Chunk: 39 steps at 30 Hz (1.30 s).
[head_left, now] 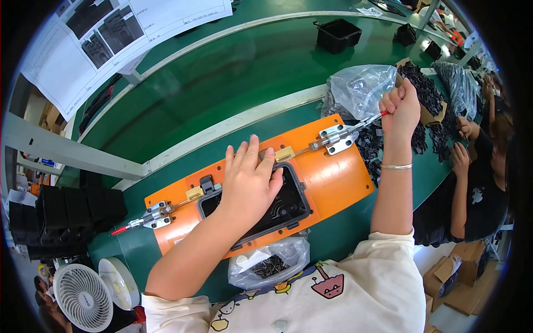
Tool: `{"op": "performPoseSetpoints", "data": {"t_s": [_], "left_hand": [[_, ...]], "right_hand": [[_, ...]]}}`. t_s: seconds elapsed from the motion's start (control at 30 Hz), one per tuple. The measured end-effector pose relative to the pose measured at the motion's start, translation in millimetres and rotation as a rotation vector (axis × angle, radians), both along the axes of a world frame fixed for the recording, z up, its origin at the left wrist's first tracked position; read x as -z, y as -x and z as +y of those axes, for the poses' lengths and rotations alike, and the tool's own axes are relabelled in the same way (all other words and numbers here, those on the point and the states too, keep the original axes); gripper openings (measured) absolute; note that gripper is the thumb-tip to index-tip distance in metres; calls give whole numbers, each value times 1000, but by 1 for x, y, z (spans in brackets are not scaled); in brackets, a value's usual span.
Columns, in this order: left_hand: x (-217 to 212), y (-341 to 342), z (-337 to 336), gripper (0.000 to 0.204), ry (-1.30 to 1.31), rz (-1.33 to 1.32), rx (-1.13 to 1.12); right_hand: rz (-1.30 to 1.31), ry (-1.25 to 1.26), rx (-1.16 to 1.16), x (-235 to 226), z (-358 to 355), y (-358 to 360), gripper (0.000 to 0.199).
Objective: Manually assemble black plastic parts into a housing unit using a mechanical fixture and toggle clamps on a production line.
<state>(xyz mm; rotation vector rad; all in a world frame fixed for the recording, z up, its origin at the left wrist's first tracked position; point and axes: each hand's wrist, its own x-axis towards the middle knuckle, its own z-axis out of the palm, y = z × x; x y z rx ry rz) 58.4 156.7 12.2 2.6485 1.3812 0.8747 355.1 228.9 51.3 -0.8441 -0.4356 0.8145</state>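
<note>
My right hand (402,109) is closed around the red-tipped handle of a metal toggle clamp (336,139), on the right end of an orange fixture plate (338,175). A black plastic housing (286,205) sits in the middle of the plate, its ribbed inside facing up. Over its far edge lies my left hand (250,172), fingers stretched and spread, partly hiding the housing. Close to those fingertips is a brass-coloured block (285,154) on the clamp's rod. A second toggle clamp (158,214), also red-handled, is mounted at the plate's left end.
A bag of screws (270,266) lies before the plate. Small black parts (427,94) and a clear bag (363,86) are at right, near a co-worker (477,183). Black housings (66,216) and a fan (83,297) stand left. Printed sheets (61,64) hang above; a black bin (338,36) is beyond.
</note>
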Motion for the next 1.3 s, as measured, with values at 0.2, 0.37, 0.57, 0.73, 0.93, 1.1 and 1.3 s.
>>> {"op": "performPoseSetpoints", "data": {"t_s": [0.2,0.37,0.57,0.73,0.93,1.1,1.3], "left_hand": [[1,0,0,37,-47,82,33],[0,0,2,37,-37,75,58],[2,0,2,37,-49,95,58],[1,-1,1,37,-41,73,51],[2,-1,2,37,-67,83,51],[3,0,2,38,-79,88,48],[1,-1,2,37,-66,97,48]], "right_hand": [[-156,-39,82,-8,-2,20,33],[-243,-71,129,-9,-1,27,30],[-414,-103,147,-4,-1,41,34],[-541,-144,96,-1,-5,46,38],[-926,-155,162,5,-11,64,35],[-1269,-218,185,5,-20,81,33],[-1302,-219,144,4,-21,82,33]]}}
